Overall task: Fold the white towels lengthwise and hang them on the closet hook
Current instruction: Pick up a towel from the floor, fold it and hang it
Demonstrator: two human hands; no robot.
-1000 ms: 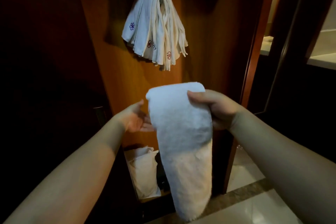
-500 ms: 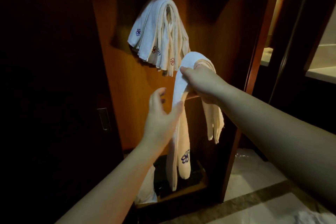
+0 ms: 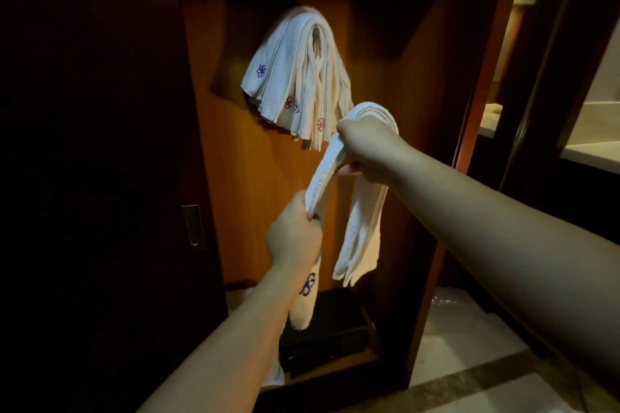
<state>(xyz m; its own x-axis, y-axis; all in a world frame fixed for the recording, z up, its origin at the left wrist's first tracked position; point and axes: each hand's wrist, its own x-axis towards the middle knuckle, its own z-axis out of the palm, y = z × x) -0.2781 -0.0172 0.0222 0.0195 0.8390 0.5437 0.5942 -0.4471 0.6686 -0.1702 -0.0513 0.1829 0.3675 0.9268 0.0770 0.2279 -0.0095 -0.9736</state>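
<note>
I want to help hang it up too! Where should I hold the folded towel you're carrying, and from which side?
Hold the folded towel at its bend, where the right hand grips it, coming from the right. Both ends dangle from there, so the loop can go over the hook, which the hanging towels hide. The left hand steadies one dangling end.

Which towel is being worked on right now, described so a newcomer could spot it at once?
Start at the open wooden closet, where a bundle of hung towels drapes from the back panel. Just below and right of it, the folded towel is held by the right hand near its bend and the left hand lower down. Unlike its neighbours, it hangs from hands, not the wall.
</note>
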